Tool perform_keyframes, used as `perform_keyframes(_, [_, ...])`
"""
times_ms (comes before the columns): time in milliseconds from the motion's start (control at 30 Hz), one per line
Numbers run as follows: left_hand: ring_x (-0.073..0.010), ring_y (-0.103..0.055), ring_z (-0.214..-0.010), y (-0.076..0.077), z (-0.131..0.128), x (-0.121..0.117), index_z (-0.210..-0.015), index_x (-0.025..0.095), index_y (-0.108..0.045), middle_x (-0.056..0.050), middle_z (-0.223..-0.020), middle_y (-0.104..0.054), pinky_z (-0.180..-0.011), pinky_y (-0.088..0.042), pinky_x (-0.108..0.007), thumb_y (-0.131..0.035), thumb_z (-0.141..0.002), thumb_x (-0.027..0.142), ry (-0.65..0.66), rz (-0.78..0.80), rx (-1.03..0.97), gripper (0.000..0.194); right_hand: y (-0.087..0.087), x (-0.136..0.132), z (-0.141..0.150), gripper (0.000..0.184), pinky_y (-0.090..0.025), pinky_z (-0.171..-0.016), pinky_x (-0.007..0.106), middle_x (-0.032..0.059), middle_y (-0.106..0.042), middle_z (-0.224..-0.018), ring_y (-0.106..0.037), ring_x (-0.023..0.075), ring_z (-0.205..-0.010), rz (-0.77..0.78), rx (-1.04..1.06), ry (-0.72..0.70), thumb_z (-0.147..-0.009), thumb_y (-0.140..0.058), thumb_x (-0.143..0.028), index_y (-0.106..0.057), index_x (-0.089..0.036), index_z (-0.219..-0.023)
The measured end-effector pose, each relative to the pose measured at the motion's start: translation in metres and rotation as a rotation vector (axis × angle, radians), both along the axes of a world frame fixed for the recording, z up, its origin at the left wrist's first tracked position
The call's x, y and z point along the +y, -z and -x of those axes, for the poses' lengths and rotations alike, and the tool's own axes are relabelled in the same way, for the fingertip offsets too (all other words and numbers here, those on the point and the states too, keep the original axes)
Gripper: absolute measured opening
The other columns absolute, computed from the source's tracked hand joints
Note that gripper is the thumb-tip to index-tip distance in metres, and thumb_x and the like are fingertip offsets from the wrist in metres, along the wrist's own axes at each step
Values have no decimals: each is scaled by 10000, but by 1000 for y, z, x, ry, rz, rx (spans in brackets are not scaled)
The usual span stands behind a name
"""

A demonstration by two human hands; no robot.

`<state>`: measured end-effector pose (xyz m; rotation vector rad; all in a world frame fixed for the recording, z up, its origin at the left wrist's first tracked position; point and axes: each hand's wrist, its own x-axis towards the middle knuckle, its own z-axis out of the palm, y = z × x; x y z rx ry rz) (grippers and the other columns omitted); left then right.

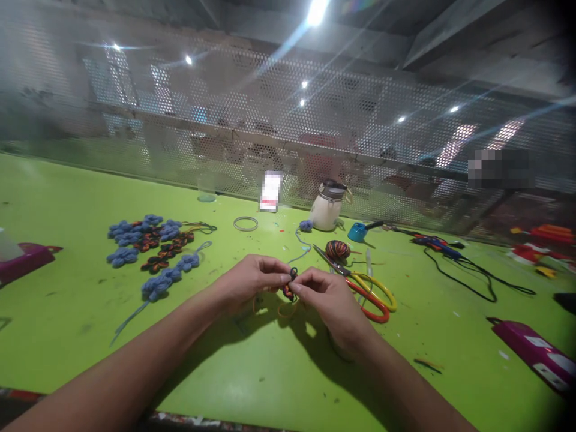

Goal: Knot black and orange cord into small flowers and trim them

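Left hand point(252, 279) and right hand point(330, 303) pinch a multicoloured yarn piece point(288, 293), seemingly to steady it, scissors point(345, 272) handy at their three o'clock

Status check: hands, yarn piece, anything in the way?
Left hand and right hand both pinching dark multicoloured yarn piece. Piece partly covered. Scissors close by right hand, clear of the piece.

Orange-flecked dark yarn piece point(288, 291), green table point(252, 378)

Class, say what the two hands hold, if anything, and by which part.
A small dark multicoloured yarn piece: the left hand and right hand pinch it around its upper part.
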<state>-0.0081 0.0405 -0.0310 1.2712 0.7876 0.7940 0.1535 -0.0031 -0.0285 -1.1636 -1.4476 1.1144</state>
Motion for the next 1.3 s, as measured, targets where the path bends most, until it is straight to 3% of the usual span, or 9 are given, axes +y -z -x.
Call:
perform_keyframes(100, [-121, -572, -670, -3, -1, -2, -783, 146, -681, -30, -715, -667, -718, -411, -277, -699, -651, 219, 26, 39, -16, 152, -2, 3, -6, 168, -360, -516, 231, -15, -544, -583, -447, 89, -523, 38, 94, -11, -712, -652, -295, -608, -138, -670])
perform_keyframes(267, [-119, -576, -696, -4, 0, -2, -813, 140, -686, -36, -767, -677, -746, -408, -274, -692, -662, 217, 72, 27, 6, 170, -3, 7, -15, 183, -381, -493, 217, -4, -567, -668, -439, 69, -497, 73, 279, -58, -723, -652, -304, -574, -139, -712])
perform_keyframes(533, [-119, -564, -665, -3, 0, -2, -779, 139, -678, -33, -739, -671, -707, -403, -272, -684, -663, 216, 86, -3, 38, 140, 2, 8, -15, 209, -399, -464, 215, 12, -620, -687, -437, 58, -429, 85, 317, -103, -767, -612, -337, -517, -156, -728])
perform_keyframes(900, [-117, -554, -619, -5, -2, -5, -746, 148, -668, -24, -694, -657, -655, -395, -264, -665, -661, 218, 78, -19, 110, 110, -2, 5, -8, 264, -372, -385, 190, -73, -481, -491, -356, 49, -360, 92, 251, -69, -748, -623, -372, -448, -182, -695])
perform_keyframes(1300, [-99, -498, -575, -5, -4, -7, -722, 135, -597, 3, -649, -586, -605, -368, -256, -661, -667, 250, 106, -7, 85, 143, -5, 2, -6, 239, -336, -397, 201, -80, -403, -495, -368, 66, -396, -9, 20, 2, -770, -572, -376, -456, -187, -679])
